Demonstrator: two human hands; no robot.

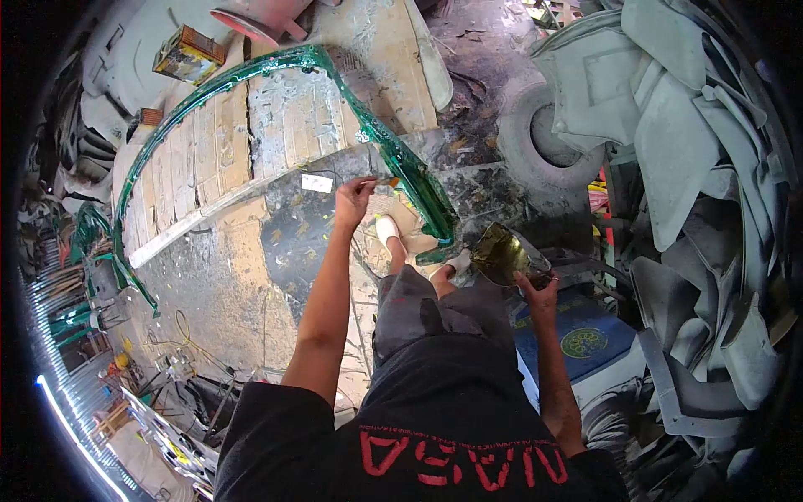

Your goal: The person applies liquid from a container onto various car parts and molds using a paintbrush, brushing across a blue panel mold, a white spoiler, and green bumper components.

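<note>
My left hand (355,201) is closed in a pinch on a small brush (386,181), whose tip touches or nearly touches the long green glossy curved frame (406,171). The frame arcs from my feet up to the far side and back down at the left; its surface looks wet. My right hand (538,290) grips the rim of a see-through container (500,255), tilted, with yellowish-brown liquid or residue inside. That container is held to the right of the frame's near end. The fingers of my left hand partly hide the brush handle.
Cardboard sheets (213,151) lie under the frame. A rusty tin (189,54) and a red funnel-like object (266,18) stand at the back. Grey moulded panels (677,125) pile up at the right, by a dusty tyre (548,138). A blue-topped box (577,335) sits below my right hand.
</note>
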